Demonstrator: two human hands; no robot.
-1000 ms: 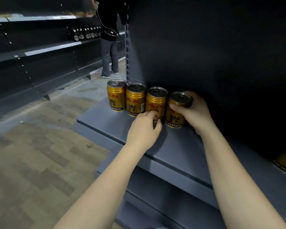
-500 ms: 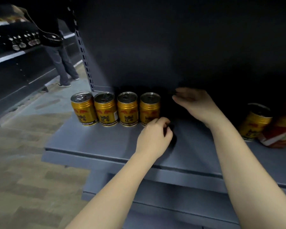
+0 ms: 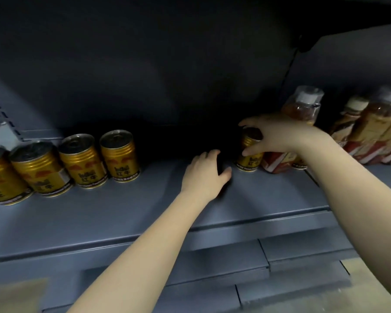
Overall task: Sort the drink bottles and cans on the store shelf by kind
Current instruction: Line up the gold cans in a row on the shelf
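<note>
From the head camera we see a grey shelf [image 3: 122, 213] carrying a row of four gold cans [image 3: 119, 154] at its left, all upright with ribbed shoulders and dark printed labels. Well to the right of that row stands a lone gold can [image 3: 248, 159], upright, just beside tea bottles [image 3: 300, 114] with pale caps that crowd its right side. Our right hand [image 3: 278, 134] hovers spread over the lone can, thumb at its side. Our left hand [image 3: 204, 171] hangs loosely curled, holding nothing, between row and lone can.
</note>
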